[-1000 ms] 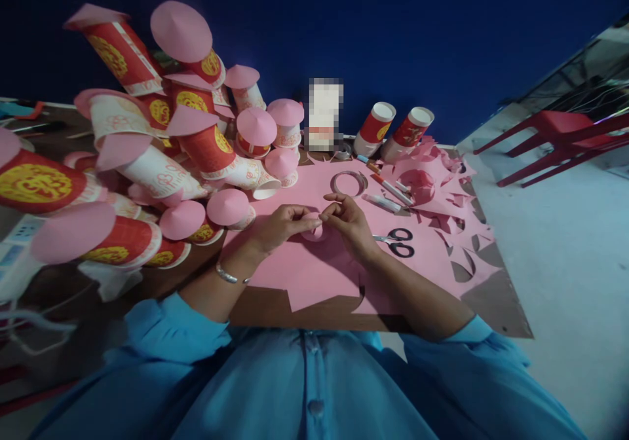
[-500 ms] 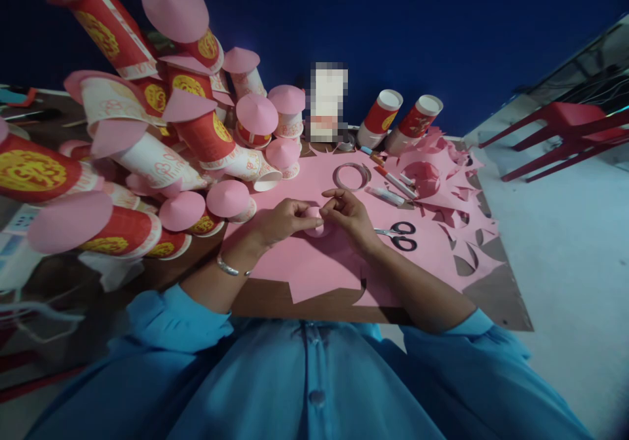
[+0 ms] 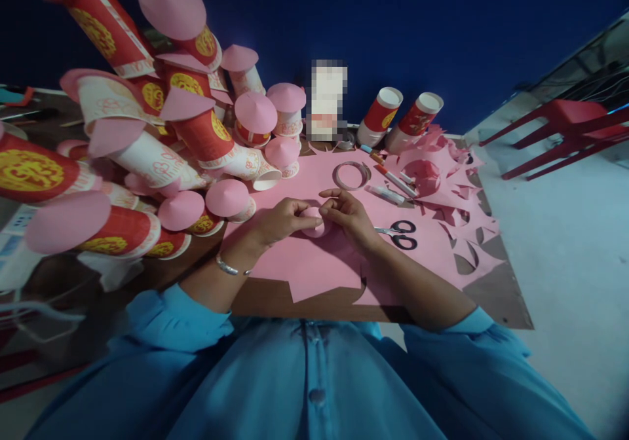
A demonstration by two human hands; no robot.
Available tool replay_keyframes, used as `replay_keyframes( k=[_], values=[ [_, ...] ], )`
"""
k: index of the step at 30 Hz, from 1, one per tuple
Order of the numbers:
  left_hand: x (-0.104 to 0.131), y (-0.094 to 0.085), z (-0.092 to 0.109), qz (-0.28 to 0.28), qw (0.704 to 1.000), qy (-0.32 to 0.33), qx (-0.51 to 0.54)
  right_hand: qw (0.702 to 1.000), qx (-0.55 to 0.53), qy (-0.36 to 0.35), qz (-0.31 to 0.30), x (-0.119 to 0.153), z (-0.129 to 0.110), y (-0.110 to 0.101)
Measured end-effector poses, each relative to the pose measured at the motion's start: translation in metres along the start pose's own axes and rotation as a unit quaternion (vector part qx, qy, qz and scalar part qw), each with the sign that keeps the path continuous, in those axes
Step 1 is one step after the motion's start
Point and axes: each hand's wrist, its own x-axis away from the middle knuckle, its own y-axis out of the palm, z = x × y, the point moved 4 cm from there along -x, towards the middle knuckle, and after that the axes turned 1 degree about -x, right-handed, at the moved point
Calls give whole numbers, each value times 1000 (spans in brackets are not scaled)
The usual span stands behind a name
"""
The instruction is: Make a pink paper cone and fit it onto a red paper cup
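A small pink paper cone [image 3: 314, 228] is between my two hands, above the pink paper sheet [image 3: 324, 266]. My left hand [image 3: 286, 219] pinches its left side, thumb against the paper. On the cone's upper right edge, the thumb and index finger of my right hand [image 3: 345, 215] close together, with the other fingers loosely raised. Black-handled scissors [image 3: 400, 235] lie just right of my right hand. Beyond the hands a roll of tape [image 3: 350, 175] rests flat on the pink paper, with a glue tube [image 3: 386, 194] beside it.
Many paper cups with pink cone tops [image 3: 228, 198] crowd the left side. Two red and white cup stacks [image 3: 386, 116] stand at the back. Markers [image 3: 393, 178] and cut pink scraps [image 3: 432, 171] lie at right. A red stool [image 3: 565, 122] stands beyond the table.
The hands keep almost the same pose on the small cone. The cone appears slightly turned, and the view has shifted a little.
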Motion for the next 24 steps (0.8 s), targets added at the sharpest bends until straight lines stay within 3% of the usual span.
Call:
replay_keyframes(
  k=[16, 24],
  values=[
    [-1, 0, 3, 8, 999, 26, 25, 1000, 15, -25, 9, 1, -6, 1],
    [-1, -1, -4, 30, 985, -32, 166, 994, -65, -22, 82, -1, -9, -7]
  ],
)
